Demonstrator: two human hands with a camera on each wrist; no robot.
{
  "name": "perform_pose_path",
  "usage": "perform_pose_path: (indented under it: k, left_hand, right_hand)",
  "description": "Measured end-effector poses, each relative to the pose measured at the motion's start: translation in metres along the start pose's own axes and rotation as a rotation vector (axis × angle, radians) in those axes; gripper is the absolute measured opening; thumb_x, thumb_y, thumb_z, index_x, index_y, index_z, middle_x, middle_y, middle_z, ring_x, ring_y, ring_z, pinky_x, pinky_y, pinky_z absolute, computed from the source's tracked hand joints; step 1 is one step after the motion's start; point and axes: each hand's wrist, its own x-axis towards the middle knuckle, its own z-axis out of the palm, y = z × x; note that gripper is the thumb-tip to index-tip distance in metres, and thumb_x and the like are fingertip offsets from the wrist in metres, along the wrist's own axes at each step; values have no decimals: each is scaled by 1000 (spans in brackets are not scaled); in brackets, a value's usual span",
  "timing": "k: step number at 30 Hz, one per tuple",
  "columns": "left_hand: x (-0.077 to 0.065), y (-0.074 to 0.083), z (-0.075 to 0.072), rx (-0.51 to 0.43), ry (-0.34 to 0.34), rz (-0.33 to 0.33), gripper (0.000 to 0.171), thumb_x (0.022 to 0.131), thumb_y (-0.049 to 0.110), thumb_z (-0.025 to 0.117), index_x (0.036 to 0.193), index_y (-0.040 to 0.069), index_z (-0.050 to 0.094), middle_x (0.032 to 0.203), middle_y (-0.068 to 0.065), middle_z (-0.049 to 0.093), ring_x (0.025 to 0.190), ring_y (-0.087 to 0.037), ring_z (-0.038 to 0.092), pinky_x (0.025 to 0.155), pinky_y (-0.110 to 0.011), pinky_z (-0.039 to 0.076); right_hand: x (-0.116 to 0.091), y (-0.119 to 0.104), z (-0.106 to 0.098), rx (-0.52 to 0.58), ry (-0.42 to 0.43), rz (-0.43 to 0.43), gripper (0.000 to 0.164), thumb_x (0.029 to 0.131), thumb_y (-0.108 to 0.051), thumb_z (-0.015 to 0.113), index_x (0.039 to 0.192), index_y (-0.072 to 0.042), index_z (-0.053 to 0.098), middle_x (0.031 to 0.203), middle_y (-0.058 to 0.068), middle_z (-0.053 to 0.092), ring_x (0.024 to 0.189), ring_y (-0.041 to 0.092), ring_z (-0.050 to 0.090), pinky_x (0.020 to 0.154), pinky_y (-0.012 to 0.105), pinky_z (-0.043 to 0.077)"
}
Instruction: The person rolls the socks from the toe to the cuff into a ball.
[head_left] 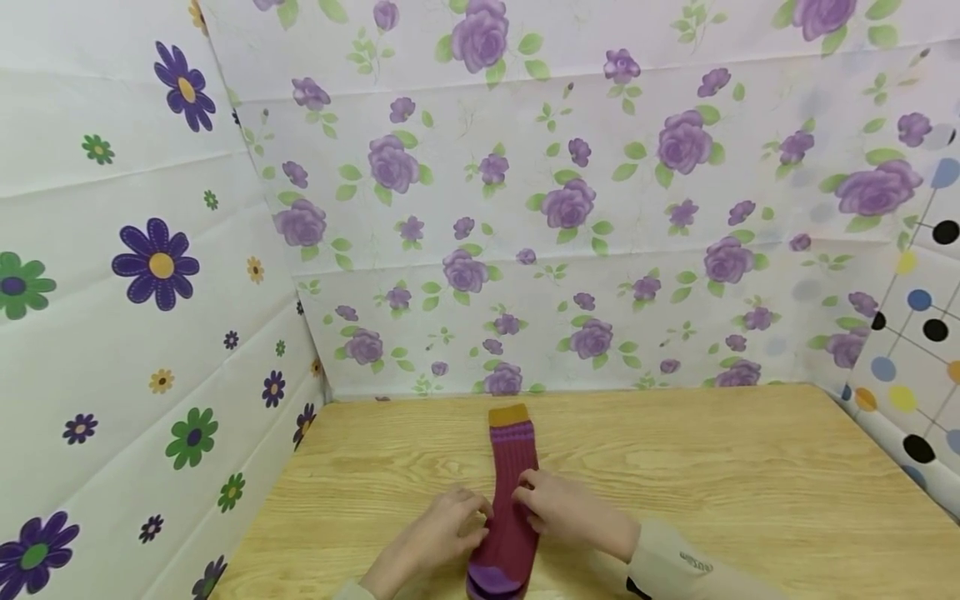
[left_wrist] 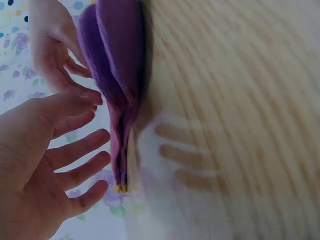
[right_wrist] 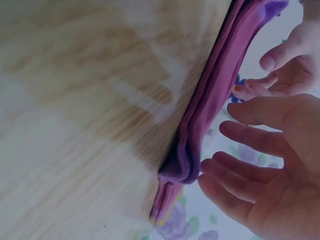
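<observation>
A pair of maroon socks (head_left: 513, 479) lies stacked and flat on the table, cuffs away from me. The cuffs are mustard yellow with purple bands below them, and the toes are purple. In the left wrist view the toe ends (left_wrist: 120, 45) show as two layers. My left hand (head_left: 446, 529) hovers at the left edge of the socks, fingers spread and loosely bent. On the other side, my right hand (head_left: 566, 510) has its fingertips close over the right edge. In the right wrist view its fingers (right_wrist: 245, 172) are apart, with nothing between them.
The wooden table (head_left: 712, 467) carries the socks near its middle. A rose-patterned cloth (head_left: 525, 192) hangs behind it. Another flower-patterned cloth (head_left: 135, 333) stands at the left, and a dotted cloth (head_left: 911, 358) at the right.
</observation>
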Motion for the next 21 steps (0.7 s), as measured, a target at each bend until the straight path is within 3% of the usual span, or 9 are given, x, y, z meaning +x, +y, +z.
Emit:
perform_pose_path:
  k: [9,15,21]
  left_hand:
    - [-2,8,-5,-99,-79,32,15,86,21,73,100,19,67,104,9,66,104,-8,58,90,-27,49]
    - [-5,8,-3,-132,-136,56,16,81,18,78,96,18,71,94,11,64,89,-2,53,76,-16,45]
    - [-11,10,-3,-233,-187,56,5,85,19,74,88,23,72,88,15,60,81,1,49,66,-13,43]
  right_hand:
    - [-3,-11,0,56,-65,-2,21,89,-18,69,109,-14,68,111,5,62,96,14,60,79,27,52]
    - [-6,-14,-3,90,-78,-21,19,88,-18,69,107,-17,69,107,0,62,92,9,57,76,23,50]
    - [-7,-21,-7,147,-120,-83,18,88,-20,70,106,-18,69,103,-5,62,88,1,55,71,15,47]
